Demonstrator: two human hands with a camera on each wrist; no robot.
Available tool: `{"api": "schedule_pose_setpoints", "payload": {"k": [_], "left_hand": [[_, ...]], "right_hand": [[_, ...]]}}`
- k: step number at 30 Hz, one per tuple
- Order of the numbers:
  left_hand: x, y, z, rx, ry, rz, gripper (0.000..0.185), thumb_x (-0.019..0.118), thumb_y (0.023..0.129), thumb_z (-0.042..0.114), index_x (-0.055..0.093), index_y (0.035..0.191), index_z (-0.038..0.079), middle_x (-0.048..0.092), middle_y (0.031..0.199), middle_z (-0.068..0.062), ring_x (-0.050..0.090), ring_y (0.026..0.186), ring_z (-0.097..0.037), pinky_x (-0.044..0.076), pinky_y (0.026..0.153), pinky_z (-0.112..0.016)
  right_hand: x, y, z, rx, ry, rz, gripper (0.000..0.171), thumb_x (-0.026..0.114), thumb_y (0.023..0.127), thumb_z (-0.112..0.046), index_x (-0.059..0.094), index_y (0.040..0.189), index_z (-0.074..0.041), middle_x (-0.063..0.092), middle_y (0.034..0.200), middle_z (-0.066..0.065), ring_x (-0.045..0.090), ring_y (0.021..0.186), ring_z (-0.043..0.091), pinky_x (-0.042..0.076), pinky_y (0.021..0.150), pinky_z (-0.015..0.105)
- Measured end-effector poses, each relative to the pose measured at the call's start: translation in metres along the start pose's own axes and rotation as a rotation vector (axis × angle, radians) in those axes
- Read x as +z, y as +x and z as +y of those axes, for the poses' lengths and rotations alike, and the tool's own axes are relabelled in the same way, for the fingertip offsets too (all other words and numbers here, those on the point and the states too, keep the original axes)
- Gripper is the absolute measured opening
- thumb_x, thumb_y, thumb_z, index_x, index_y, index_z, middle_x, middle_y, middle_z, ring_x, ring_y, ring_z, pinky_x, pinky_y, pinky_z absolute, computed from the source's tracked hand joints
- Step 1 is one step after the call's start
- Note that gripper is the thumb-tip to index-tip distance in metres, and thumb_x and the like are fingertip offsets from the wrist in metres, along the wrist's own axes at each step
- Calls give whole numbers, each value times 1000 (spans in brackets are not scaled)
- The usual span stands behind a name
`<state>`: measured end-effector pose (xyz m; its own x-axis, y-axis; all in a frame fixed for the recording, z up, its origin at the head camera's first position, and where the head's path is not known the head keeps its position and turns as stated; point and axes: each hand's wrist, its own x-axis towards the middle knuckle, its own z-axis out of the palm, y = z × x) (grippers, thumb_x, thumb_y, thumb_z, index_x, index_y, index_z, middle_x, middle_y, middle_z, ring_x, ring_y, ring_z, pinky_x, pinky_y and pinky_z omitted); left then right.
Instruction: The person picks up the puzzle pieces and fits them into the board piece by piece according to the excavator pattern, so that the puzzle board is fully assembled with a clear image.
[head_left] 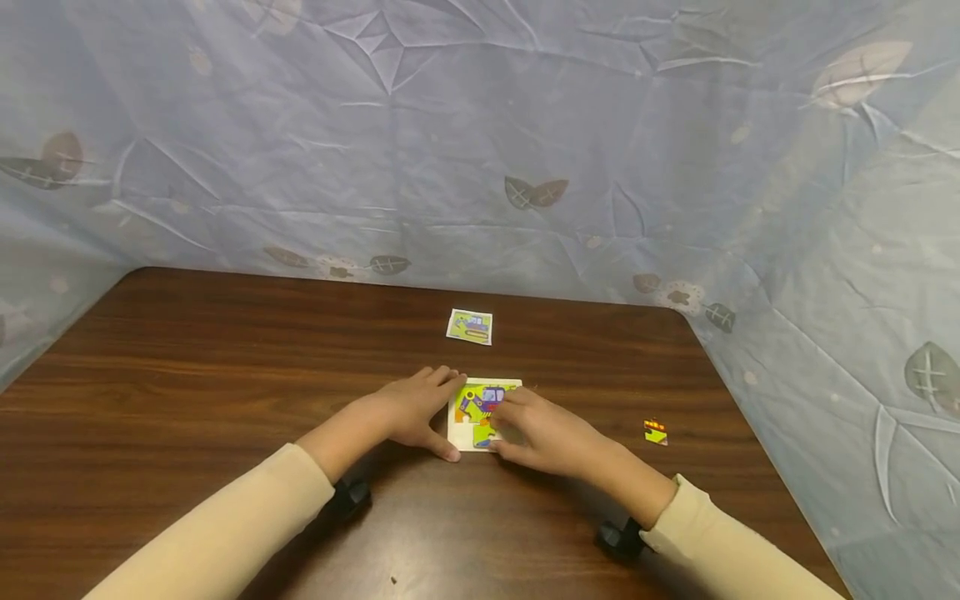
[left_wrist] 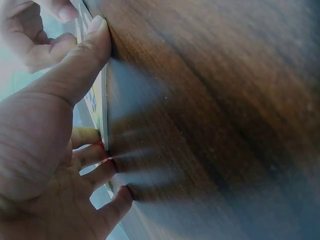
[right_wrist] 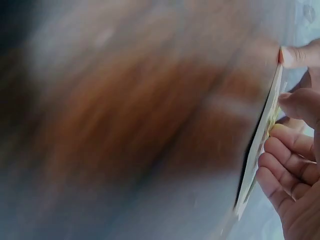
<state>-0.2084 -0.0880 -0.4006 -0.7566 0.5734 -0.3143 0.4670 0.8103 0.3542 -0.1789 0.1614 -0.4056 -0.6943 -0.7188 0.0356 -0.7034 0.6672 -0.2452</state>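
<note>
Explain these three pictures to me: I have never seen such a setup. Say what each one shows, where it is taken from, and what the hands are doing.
There is no machine here: a person works with two bare hands and wears three cameras. The large picture comes from the head camera, looking down at a brown table with a pale blue sheet hung behind it. The other two come from cameras on the wrists, so they show the same work from very close and tilted; the right one is blurred.

In the middle lies a small puzzle board. The left hand steadies its left edge with thumb and fingers. The right hand rests on its right side; whether it holds a piece I cannot tell. A small picture card lies farther back, and one loose piece lies to the right.
</note>
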Motion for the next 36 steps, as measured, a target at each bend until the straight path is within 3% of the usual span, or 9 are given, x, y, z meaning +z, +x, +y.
{"api": "schedule_pose_setpoints", "payload": {"k": [3,17,26,36], "left_hand": [[-1,0,-1,4,-1,0,114,81,83,63,24,168,12,25,174,-12,24,162,-37,34,122,-67],[-2,-1,1,12,1,-2,114,81,83,61,23,168,10,25,174,-13,24,161,-38,35,122,-66],[-2,0,0,21,4,4,113,81,84,61,24,167,10,26,174,-13,25,161,-39,35,122,-67],[-1,0,-1,30,6,9,113,82,84,60,25,167,10,26,173,-13,27,160,-37,38,121,-64]], "right_hand": [[3,6,-5,-24,-8,5,30,74,98,-30,72,116,-7,67,112,2,63,105,16,59,94,34],[3,19,-15,-46,-44,-3,17,76,96,-26,69,102,-11,63,100,-1,57,96,12,55,80,26],[0,28,-19,-6,-8,-50,12,75,95,-21,67,93,-12,60,92,-1,52,86,11,49,71,21],[-2,33,-23,68,42,-76,9,76,92,-18,71,92,-11,64,93,0,56,88,12,51,74,25]]}}
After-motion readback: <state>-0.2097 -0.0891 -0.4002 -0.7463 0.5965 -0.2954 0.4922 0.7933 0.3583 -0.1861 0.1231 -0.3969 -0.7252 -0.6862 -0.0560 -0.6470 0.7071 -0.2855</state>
